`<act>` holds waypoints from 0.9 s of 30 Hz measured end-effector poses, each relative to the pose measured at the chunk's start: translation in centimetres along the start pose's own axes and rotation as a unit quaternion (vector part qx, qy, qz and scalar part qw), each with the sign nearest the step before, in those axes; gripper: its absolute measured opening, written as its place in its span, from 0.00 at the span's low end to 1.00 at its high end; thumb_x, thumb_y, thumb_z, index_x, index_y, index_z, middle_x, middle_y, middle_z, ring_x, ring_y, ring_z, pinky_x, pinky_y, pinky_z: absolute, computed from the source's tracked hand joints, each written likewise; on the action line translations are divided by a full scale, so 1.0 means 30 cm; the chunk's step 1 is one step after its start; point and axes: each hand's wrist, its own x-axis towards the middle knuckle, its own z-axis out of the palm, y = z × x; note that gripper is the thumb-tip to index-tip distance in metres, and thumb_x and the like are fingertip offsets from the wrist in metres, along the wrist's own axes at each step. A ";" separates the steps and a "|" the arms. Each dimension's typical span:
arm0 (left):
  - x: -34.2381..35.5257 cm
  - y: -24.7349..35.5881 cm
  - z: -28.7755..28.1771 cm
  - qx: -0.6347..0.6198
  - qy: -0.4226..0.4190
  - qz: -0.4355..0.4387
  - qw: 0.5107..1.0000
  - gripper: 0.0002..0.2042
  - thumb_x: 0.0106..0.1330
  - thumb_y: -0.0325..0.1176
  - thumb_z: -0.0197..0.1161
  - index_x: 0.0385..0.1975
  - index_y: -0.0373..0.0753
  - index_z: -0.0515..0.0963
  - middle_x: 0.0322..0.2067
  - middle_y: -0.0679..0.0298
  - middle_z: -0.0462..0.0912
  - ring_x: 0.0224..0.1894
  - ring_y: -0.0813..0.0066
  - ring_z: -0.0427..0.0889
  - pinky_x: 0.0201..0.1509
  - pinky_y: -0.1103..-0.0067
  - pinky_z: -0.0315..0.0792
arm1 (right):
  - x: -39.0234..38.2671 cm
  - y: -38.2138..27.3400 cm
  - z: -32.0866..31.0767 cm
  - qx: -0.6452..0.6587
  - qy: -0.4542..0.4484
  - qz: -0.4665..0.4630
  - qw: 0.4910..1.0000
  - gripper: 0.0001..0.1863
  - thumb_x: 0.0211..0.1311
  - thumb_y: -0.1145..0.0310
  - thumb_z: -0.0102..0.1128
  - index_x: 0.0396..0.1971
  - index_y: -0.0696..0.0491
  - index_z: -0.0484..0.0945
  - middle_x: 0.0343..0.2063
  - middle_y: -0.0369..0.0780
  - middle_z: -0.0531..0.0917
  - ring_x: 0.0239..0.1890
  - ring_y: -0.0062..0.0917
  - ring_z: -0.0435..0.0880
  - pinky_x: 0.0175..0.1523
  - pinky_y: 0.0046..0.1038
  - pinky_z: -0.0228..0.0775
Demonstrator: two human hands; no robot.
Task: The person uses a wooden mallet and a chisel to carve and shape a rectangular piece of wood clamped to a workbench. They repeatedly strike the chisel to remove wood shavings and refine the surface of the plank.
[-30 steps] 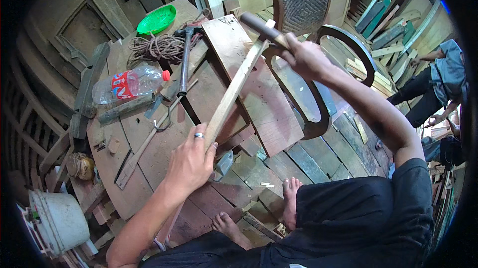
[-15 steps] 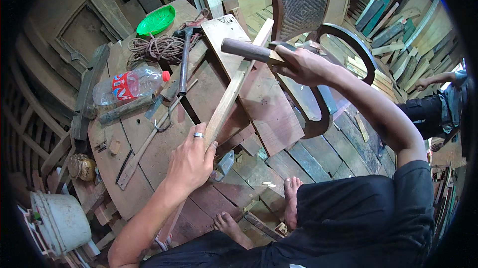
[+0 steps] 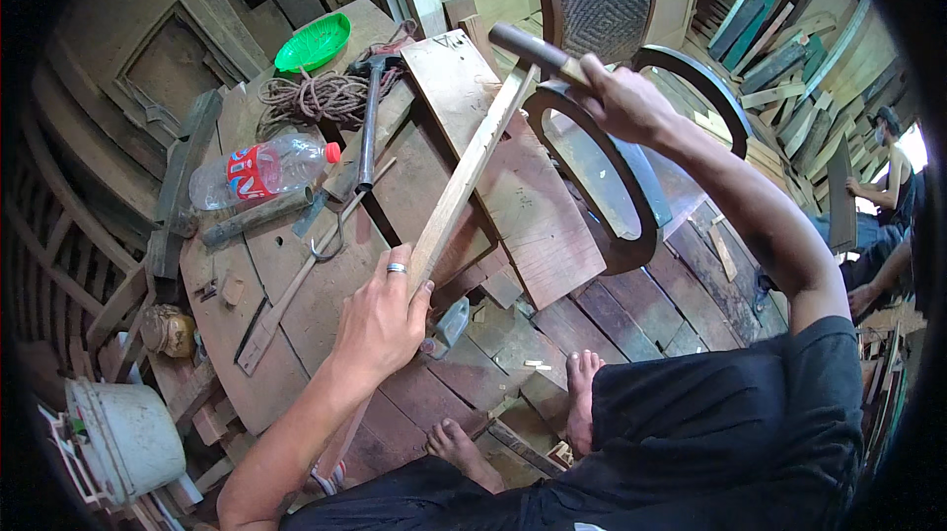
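Note:
My left hand [image 3: 380, 324], a ring on one finger, is closed around the near end of a long pale wooden strip [image 3: 459, 186]. The strip slants away from me over a wide plank [image 3: 533, 206]. My right hand [image 3: 631, 102] grips a short stick-shaped tool [image 3: 528, 43], dark brown at its outer end and pale wood by my fingers; its exact kind is unclear. That tool lies crosswise at the strip's far end; I cannot tell if they touch. Left of the plank is a hammer [image 3: 371, 122] with a dark handle.
Coiled rope [image 3: 306, 102], a green basket [image 3: 314, 43], a plastic bottle [image 3: 266, 171] and a metal hook [image 3: 330, 240] occupy the worktable's left. A dark armchair [image 3: 597, 18] stands beyond the plank. At far right, a person [image 3: 888, 181] holds a dark board. A white bucket [image 3: 123, 437] is lower left.
My right hand has moved the stick-shaped tool away from me and rightward, from across the strip's upper part to its far end. My left hand keeps its grip. The person at right has changed posture.

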 end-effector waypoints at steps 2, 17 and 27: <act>0.003 -0.010 -0.003 -0.001 0.005 -0.003 1.000 0.24 0.75 0.36 0.59 0.65 0.32 0.65 0.54 0.33 0.79 0.50 0.27 0.81 0.54 0.46 0.76 | 0.011 -0.005 -0.010 -0.007 -0.020 0.006 1.000 0.19 0.77 0.53 0.56 0.50 0.54 0.67 0.29 0.59 0.85 0.35 0.61 0.86 0.41 0.57 0.76; 0.012 -0.008 -0.010 -0.010 -0.001 0.001 1.000 0.23 0.75 0.35 0.59 0.65 0.33 0.66 0.52 0.33 0.80 0.51 0.27 0.81 0.54 0.45 0.75 | -0.079 0.191 0.100 -0.067 -0.011 0.082 0.994 0.16 0.73 0.59 0.57 0.48 0.55 0.69 0.32 0.57 0.86 0.37 0.55 0.88 0.45 0.54 0.79; 0.008 -0.003 -0.010 -0.008 -0.009 -0.017 1.000 0.24 0.75 0.36 0.59 0.66 0.31 0.65 0.50 0.31 0.81 0.51 0.26 0.80 0.53 0.46 0.75 | -0.053 0.043 0.031 0.209 0.179 0.038 0.961 0.17 0.79 0.55 0.57 0.45 0.53 0.66 0.27 0.57 0.83 0.35 0.60 0.85 0.38 0.54 0.72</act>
